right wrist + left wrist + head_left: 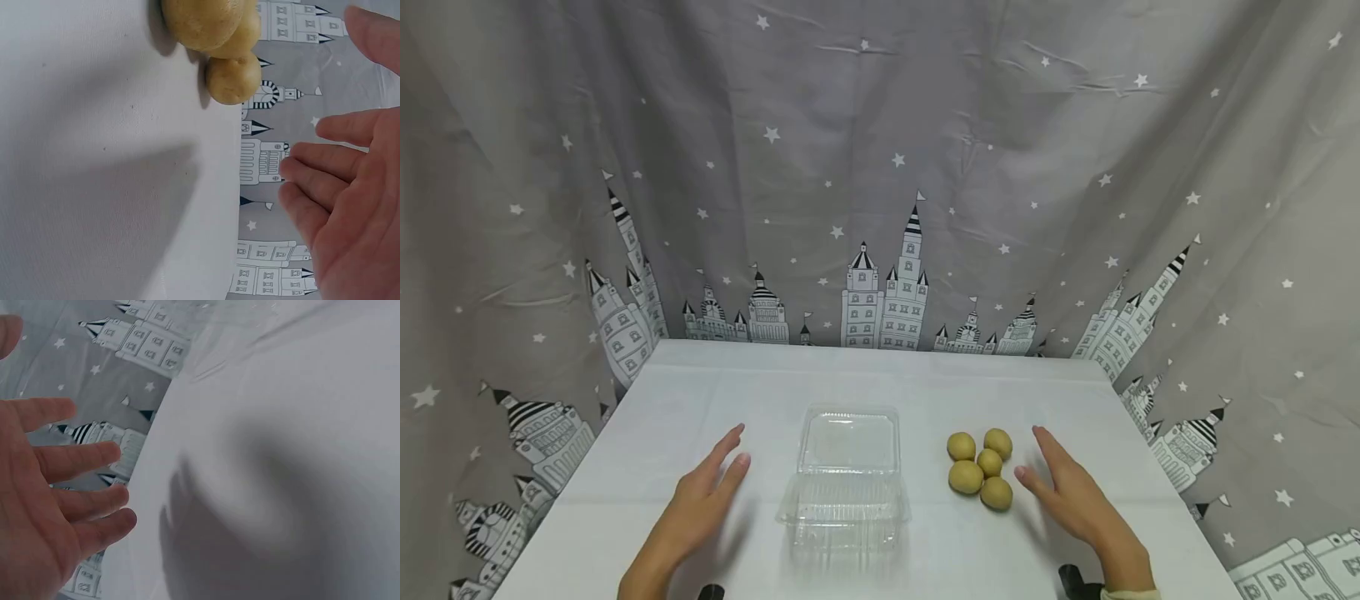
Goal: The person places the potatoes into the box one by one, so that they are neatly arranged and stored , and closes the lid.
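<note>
My left hand point(698, 500) hovers over the left side of the table with fingers extended, holding nothing. In the left wrist view its palm and spread fingers show point(44, 506). To its right stands a clear plastic clamshell container point(850, 500), its lid point(850, 442) folded back toward the far side and nothing visible inside. Several yellow-skinned potatoes point(966, 477) lie clustered right of the container. Just right of them my right hand point(1078, 500) is held with straight fingers, apart from the potatoes. The right wrist view shows that empty palm beside some potatoes point(233, 78).
A white cloth point(700, 383) covers the table. Behind and around it hangs a grey curtain point(820, 108) printed with castles and stars. Dark wrist straps point(1075, 581) show at the lower edge of the head view.
</note>
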`<control>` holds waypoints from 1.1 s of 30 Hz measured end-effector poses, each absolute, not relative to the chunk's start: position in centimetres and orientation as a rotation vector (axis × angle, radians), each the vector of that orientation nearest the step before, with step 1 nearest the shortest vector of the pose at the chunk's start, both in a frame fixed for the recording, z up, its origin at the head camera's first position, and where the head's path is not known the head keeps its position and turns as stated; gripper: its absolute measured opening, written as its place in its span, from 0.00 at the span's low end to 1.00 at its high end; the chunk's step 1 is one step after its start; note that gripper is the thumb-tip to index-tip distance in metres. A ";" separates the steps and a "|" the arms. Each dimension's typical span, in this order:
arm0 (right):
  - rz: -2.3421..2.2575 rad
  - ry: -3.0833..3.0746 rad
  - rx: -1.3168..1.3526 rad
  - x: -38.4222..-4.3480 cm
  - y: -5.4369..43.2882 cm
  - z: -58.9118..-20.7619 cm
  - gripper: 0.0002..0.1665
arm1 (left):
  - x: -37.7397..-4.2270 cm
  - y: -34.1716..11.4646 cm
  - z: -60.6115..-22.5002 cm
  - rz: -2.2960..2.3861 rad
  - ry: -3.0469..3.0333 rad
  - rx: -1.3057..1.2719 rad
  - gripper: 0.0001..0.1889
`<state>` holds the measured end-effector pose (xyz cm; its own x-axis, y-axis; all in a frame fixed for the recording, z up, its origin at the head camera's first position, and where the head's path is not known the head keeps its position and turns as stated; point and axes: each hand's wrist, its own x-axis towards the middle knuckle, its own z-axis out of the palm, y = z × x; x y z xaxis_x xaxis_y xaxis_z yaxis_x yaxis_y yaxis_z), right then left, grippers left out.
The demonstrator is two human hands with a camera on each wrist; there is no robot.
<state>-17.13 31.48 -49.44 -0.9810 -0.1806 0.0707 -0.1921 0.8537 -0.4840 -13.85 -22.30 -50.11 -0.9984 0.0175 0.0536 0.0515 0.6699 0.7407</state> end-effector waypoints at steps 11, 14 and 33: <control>0.904 -3.080 0.229 -16.3 31.0 -49.8 0.51 | -13.5 -19.5 -52.0 -1.497 -2.893 -0.116 0.35; 0.911 -3.081 0.236 -16.1 30.9 -50.1 0.51 | -13.5 -19.1 -52.4 -1.511 -2.869 -0.161 0.34; 1.009 -3.016 0.300 -15.6 30.5 -51.7 0.45 | -12.7 -16.7 -54.5 -1.481 -2.734 -0.455 0.40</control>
<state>-15.55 30.52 -51.73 -0.9809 -0.1942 0.0092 -0.1606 0.7830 -0.6009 -12.69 -16.71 -54.53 -0.9581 0.2524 0.1357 0.2515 0.5136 0.8203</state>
